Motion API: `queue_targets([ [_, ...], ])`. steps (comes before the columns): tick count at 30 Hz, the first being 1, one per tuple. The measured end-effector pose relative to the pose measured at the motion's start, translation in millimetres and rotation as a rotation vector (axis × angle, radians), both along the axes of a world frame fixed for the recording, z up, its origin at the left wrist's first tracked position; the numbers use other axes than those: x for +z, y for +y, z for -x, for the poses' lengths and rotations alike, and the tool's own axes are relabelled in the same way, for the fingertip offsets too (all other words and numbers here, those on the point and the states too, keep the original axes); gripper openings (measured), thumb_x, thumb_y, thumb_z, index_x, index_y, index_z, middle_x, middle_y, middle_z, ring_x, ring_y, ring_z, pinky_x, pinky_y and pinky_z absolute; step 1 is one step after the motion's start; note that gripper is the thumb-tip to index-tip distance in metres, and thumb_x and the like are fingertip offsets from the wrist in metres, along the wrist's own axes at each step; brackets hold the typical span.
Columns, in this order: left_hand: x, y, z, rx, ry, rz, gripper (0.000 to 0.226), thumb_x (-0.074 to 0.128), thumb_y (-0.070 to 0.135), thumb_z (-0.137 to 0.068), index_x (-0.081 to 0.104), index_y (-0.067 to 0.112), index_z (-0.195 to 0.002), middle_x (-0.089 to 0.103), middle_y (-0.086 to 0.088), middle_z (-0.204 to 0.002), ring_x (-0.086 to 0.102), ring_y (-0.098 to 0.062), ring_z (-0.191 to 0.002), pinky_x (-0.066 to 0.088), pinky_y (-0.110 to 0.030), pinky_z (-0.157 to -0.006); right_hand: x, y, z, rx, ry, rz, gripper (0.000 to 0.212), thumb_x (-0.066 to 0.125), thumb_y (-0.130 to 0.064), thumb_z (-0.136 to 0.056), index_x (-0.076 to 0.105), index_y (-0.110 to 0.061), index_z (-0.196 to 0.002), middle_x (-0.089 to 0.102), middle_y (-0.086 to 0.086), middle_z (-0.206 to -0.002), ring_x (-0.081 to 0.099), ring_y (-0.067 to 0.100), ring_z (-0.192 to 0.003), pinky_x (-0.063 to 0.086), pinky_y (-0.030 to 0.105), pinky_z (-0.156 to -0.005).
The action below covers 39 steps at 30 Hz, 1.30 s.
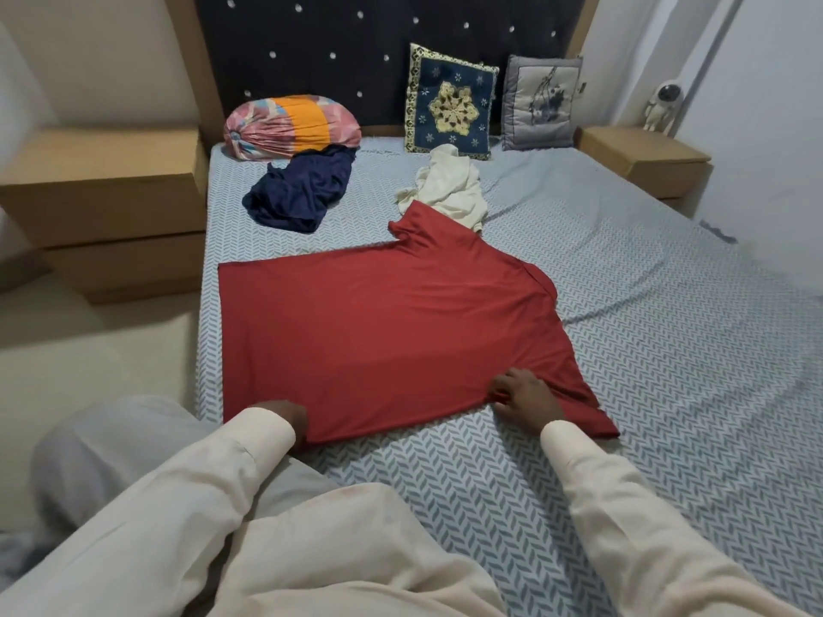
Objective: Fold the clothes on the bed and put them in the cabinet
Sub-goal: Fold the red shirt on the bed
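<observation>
A red T-shirt [392, 331] lies spread flat on the bed [668, 349], its hem to the left and its collar to the right. My left hand [291, 416] grips its near edge close to the hem corner, fingers tucked under the cloth. My right hand [525, 400] pinches the near sleeve where it joins the body. A crumpled navy garment [298, 191] lies further back on the left. A crumpled cream garment [450, 184] lies behind the red shirt's far sleeve.
A pink and orange bolster [291, 124], a blue patterned cushion [452, 106] and a grey cushion [541, 102] lean at the dark headboard. Wooden bedside units stand at the left [107, 189] and right [641, 155]. A small astronaut figure [663, 104] stands on the right one.
</observation>
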<state>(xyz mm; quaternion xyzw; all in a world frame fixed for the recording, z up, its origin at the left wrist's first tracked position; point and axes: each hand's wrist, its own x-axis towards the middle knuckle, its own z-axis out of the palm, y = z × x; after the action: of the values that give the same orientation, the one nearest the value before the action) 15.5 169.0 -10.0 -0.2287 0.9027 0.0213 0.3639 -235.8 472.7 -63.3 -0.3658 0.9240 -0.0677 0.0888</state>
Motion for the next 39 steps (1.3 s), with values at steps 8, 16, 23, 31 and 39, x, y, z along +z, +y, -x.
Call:
queue_targets([
  [8, 15, -36, -5, 0.283, 0.196, -0.175, 0.039, 0.055, 0.037, -0.093, 0.066, 0.009, -0.117, 0.067, -0.009, -0.119, 0.064, -0.023, -0.101, 0.048, -0.027, -0.080, 11, -23, 34, -0.072, -0.111, 0.301, 0.009, 0.058, -0.035, -0.067, 0.055, -0.028, -0.073, 0.061, -0.009, -0.069, 0.060, 0.017, -0.069, 0.048, 0.032, -0.065],
  [16, -4, -121, -10, 0.857, 0.911, -0.454, 0.022, 0.065, 0.015, -0.089, 0.062, 0.012, -0.068, 0.059, -0.006, -0.065, 0.053, -0.019, -0.068, 0.039, -0.030, -0.067, 25, -91, 75, -0.157, -0.086, 0.334, 0.011, 0.059, -0.011, -0.082, 0.053, -0.020, -0.079, 0.061, 0.008, -0.082, 0.057, 0.026, -0.077, 0.039, 0.032, -0.067],
  [23, -28, -143, 3, 1.075, 1.188, -0.349, 0.011, 0.067, 0.026, -0.089, 0.068, 0.015, -0.088, 0.068, -0.002, -0.091, 0.059, -0.021, -0.088, 0.045, -0.031, -0.082, 7, -144, 121, -0.151, -0.115, 0.185, 0.026, 0.039, -0.040, -0.075, 0.053, -0.027, -0.092, 0.060, 0.009, -0.094, 0.059, 0.029, -0.089, 0.049, 0.039, -0.078],
  [31, -52, -153, 25, 1.176, 1.184, -0.102, 0.010, 0.065, 0.023, -0.090, 0.063, 0.015, -0.085, 0.069, -0.010, -0.100, 0.060, -0.031, -0.093, 0.040, -0.030, -0.075, -2, -176, 137, -0.109, -0.081, 0.102, 0.019, 0.052, -0.021, -0.090, 0.060, -0.023, -0.107, 0.059, 0.013, -0.102, 0.060, 0.033, -0.098, 0.048, 0.040, -0.083],
  [39, -46, -148, 33, 0.964, 1.058, 0.307, 0.038, 0.069, 0.034, -0.084, 0.055, 0.015, -0.113, 0.049, -0.016, -0.116, 0.051, -0.039, -0.102, 0.045, -0.048, -0.082, 7, -186, 119, -0.174, 0.084, 0.106, 0.038, 0.066, -0.040, -0.085, 0.058, -0.022, -0.118, 0.056, 0.011, -0.113, 0.051, 0.036, -0.110, 0.041, 0.048, -0.089],
])
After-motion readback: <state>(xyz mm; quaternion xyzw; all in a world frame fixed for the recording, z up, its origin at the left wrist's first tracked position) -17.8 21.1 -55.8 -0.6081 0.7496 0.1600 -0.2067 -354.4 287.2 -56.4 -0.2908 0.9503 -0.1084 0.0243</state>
